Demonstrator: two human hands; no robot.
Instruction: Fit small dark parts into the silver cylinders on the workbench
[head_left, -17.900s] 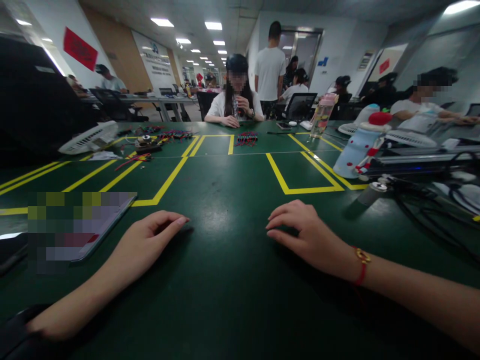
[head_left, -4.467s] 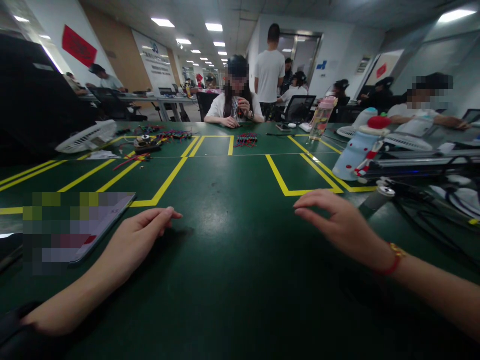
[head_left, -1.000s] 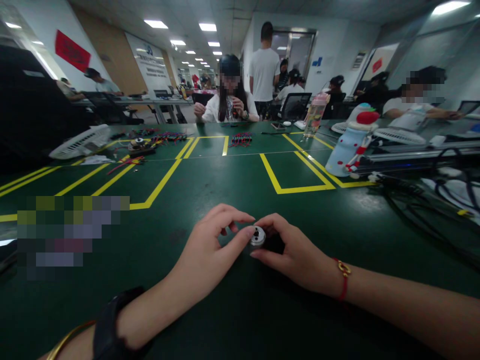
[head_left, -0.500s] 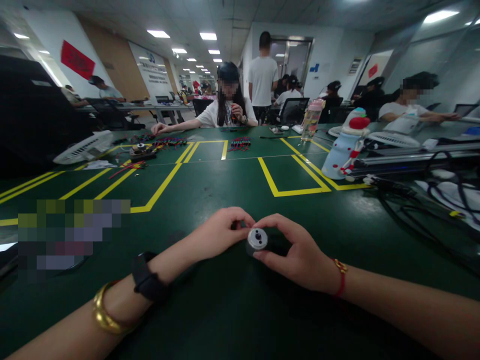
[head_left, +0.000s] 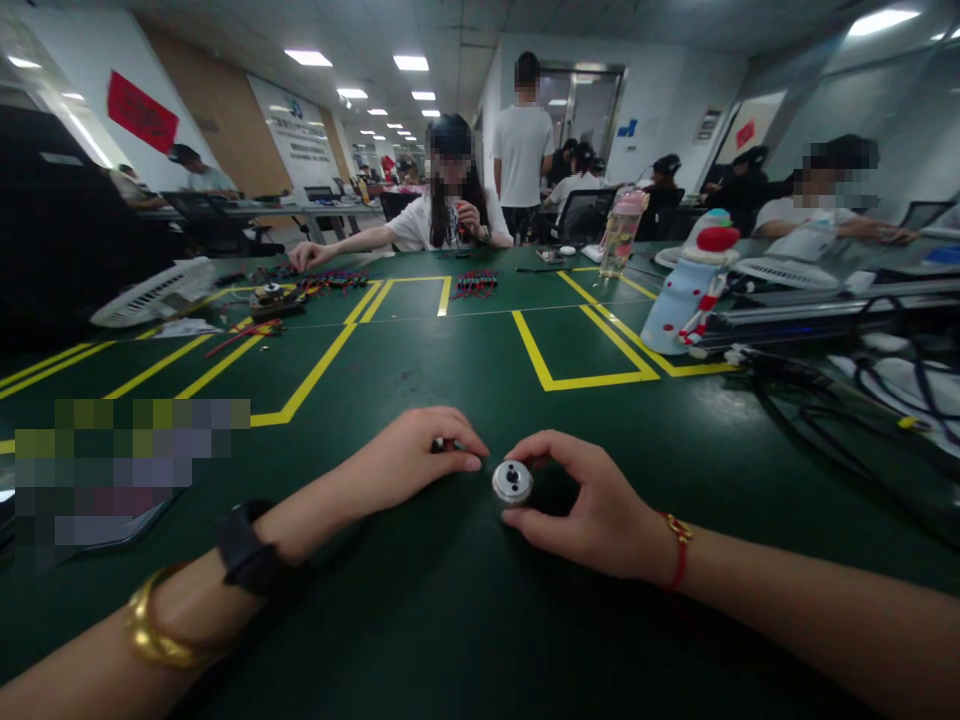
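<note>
A short silvery metal cylinder stands upright on the green table, its round top marked by a dark centre and small dark holes. My right hand grips it from the right, forefinger behind and thumb in front. To its left, my left hand hovers just off the cylinder, fingers loosely curled and the thumb a little apart from the forefinger. A tiny pale spot shows inside the curl of those fingers; I cannot make out what it is.
Yellow tape lines mark the table. A light blue bottle and black cables are at the right. Wired parts lie toward a seated person opposite. A white fan lies at the left.
My left hand has drawn back to the left, away from the cylinder, and its fingers have parted. My right hand still holds the cylinder in nearly the same place.
</note>
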